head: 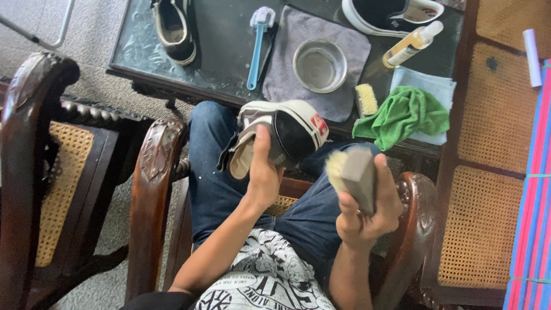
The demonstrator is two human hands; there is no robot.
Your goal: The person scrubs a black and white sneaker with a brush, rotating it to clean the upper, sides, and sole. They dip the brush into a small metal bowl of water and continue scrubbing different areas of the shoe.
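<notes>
Sneaker, black with a white sole, is sitting just above the person's knees, near the table edge, tipped with its opening facing them. The left hand is clasping it from below, thumb stretching up along its side. The right hand is closing around a wooden brush, pale bristles pointing left toward the shoe, a small gap between them. Brushing well probably calls for the left hand bracing the shoe firmly while the right is making short, light strokes along the sole edge.
</notes>
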